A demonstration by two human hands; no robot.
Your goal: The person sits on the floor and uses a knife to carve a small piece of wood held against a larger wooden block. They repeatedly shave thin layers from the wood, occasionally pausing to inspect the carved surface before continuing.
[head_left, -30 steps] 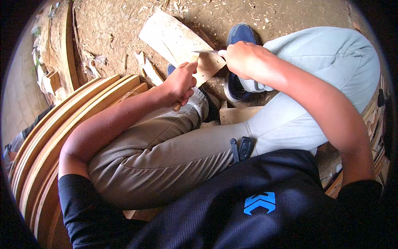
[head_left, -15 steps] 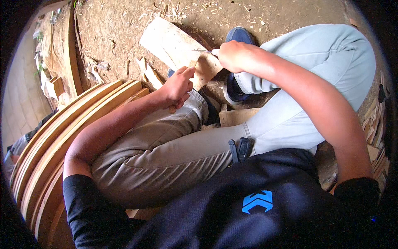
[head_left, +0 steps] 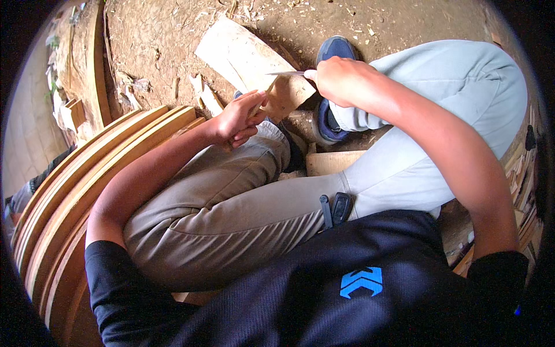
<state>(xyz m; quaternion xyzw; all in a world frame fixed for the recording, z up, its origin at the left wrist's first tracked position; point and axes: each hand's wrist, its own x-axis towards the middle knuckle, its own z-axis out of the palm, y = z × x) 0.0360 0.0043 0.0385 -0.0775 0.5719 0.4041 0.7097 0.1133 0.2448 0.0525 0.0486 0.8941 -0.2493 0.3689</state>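
Note:
My left hand (head_left: 238,120) is closed around a short piece of wood (head_left: 270,87), whose end sticks out past the fingers. Most of the piece is hidden in the palm. My right hand (head_left: 341,81) grips a knife (head_left: 289,73), its handle largely covered by the fingers. The thin blade points left, just beyond the upper end of the wood piece. Under both lies a pale, thick wooden block (head_left: 231,49) on the ground between my feet.
Curved stacked boards (head_left: 110,153) stand at my left. A small wooden block (head_left: 335,163) lies by my leg. Shavings and chips (head_left: 136,84) litter the dirt floor, and split wood pieces (head_left: 523,185) pile up at the right. My blue shoe (head_left: 335,49) is beside the block.
My right hand and the knife have shifted slightly to the right. My left hand has moved a little to the left with the wood piece, and its angle has changed.

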